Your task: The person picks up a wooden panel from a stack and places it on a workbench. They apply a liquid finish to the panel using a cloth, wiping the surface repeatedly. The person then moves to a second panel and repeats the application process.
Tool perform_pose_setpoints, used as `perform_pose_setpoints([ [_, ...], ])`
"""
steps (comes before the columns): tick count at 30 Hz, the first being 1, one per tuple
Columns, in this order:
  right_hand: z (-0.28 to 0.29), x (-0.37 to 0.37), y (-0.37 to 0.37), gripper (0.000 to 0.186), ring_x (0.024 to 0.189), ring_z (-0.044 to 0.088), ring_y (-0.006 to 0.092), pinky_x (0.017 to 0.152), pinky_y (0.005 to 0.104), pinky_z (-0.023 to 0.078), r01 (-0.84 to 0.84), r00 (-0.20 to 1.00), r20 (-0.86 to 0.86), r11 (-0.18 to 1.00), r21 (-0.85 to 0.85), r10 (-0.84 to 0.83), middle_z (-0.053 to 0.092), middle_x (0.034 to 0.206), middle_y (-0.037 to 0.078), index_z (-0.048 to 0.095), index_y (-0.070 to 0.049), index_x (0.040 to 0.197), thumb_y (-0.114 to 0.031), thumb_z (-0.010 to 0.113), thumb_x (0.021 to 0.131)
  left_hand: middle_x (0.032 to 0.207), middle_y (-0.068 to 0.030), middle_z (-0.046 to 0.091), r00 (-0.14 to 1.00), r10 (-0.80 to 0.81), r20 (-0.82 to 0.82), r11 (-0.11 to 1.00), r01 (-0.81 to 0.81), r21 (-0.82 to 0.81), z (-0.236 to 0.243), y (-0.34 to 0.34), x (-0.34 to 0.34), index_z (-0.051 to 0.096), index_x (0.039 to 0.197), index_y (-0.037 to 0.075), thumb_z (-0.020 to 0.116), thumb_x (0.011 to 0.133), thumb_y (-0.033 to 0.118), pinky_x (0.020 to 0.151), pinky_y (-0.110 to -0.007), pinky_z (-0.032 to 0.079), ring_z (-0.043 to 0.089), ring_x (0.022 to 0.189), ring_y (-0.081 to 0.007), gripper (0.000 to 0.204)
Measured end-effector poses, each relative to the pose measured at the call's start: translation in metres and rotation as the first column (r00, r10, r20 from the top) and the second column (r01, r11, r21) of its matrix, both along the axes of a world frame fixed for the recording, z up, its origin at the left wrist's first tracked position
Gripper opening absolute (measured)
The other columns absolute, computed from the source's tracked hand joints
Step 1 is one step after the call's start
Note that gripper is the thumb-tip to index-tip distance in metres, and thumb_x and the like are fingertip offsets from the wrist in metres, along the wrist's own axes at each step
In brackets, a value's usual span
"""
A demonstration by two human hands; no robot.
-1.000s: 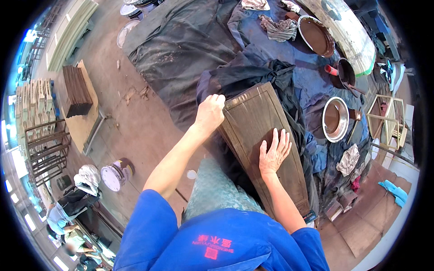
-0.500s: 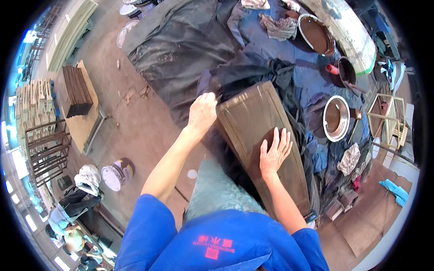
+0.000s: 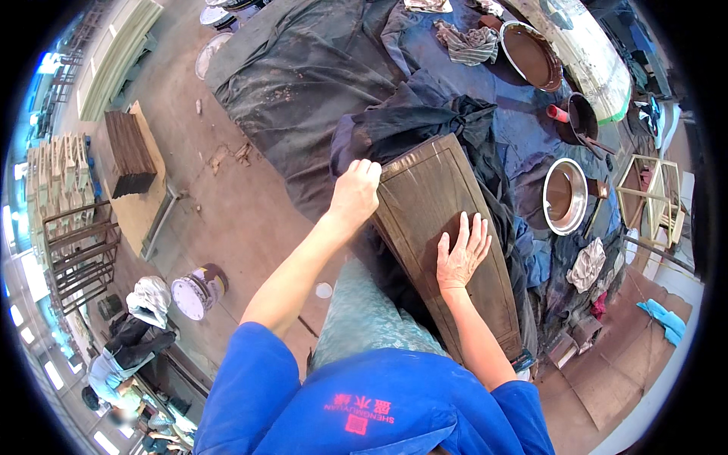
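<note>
A dark brown wooden panel (image 3: 425, 201) with a grooved border lies slanted in front of me on dark, crumpled cloth (image 3: 303, 91). My left hand (image 3: 356, 193) is closed in a fist at the panel's far left corner, knuckles up. Whatever its fingers may hold is hidden. On the panel's right half rests my right hand (image 3: 461, 256), palm down with fingers spread, holding nothing.
To the right stand metal basins of brown liquid (image 3: 565, 196) (image 3: 531, 57), a dark pot (image 3: 582, 121) and rags (image 3: 586, 265). A paint bucket (image 3: 199, 291) sits on the floor at left, near stacked dark boards (image 3: 130, 153). Other people (image 3: 114, 379) work at lower left.
My left fist has shifted slightly right along the panel's far left corner. My right hand stays flat in nearly the same place.
</note>
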State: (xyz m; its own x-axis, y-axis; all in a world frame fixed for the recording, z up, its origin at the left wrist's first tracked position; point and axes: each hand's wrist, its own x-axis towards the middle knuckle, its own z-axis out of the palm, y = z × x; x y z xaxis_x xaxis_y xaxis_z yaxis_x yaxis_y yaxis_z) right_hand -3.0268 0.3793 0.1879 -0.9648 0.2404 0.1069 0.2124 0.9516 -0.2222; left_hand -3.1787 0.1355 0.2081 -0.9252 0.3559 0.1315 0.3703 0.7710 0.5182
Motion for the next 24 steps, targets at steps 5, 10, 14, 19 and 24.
perform_pose_setpoints([
  [5,-0.001,0.002,0.001,0.062,0.157,0.026,0.0343,0.128,0.0566,0.018,-0.002,1.0,-0.015,1.0,-0.003,0.002,0.037,0.165,0.014,0.049,-0.013,0.154,-0.035,0.062,0.098,0.092,-0.0197,0.063,0.99,0.129,0.05,0.992,-0.129,-0.012,-0.008,-0.019,-0.02,0.057,0.092,0.002,0.062,0.09,0.005,0.083,-0.049,0.052,0.063,0.091,-0.04,0.007],
  [10,0.002,-0.001,-0.001,0.062,0.157,0.025,0.0344,0.128,0.0565,0.017,-0.006,1.0,0.002,1.0,-0.016,0.006,0.037,0.165,0.014,0.049,-0.013,0.154,-0.034,0.062,0.098,0.093,-0.019,0.059,1.0,-0.01,-0.008,1.0,0.011,0.021,-0.004,0.001,0.0,0.057,0.091,0.001,0.065,0.088,0.002,0.084,-0.047,0.052,0.061,0.096,-0.0382,0.009],
  [14,0.001,-0.001,0.0,0.062,0.157,0.025,0.0344,0.128,0.0565,0.017,-0.004,1.0,0.004,1.0,-0.019,0.004,0.037,0.165,0.014,0.048,-0.012,0.155,-0.034,0.062,0.098,0.094,-0.0198,0.063,0.993,0.106,0.054,0.993,-0.103,-0.066,-0.008,-0.012,-0.02,0.056,0.093,-0.001,0.063,0.089,0.002,0.083,-0.049,0.053,0.063,0.095,-0.0397,0.008],
  [19,0.003,0.003,0.0,0.062,0.157,0.025,0.0344,0.128,0.0564,0.017,0.0,1.0,0.014,1.0,-0.013,0.0,0.037,0.165,0.015,0.049,-0.012,0.155,-0.034,0.062,0.098,0.091,-0.0206,0.062,1.0,0.014,-0.015,0.998,-0.013,0.054,0.005,-0.013,-0.008,0.057,0.091,0.0,0.065,0.09,0.005,0.083,-0.049,0.052,0.062,0.092,-0.04,0.009],
  [24,0.001,-0.002,-0.001,0.062,0.157,0.026,0.0348,0.127,0.0568,0.019,-0.008,1.0,-0.005,1.0,-0.006,0.008,0.037,0.164,0.014,0.049,-0.012,0.154,-0.034,0.062,0.098,0.091,-0.0214,0.063,0.998,0.043,0.046,0.999,-0.042,-0.019,-0.012,-0.011,-0.018,0.057,0.092,0.001,0.061,0.09,0.006,0.084,-0.05,0.052,0.063,0.092,-0.0408,0.007],
])
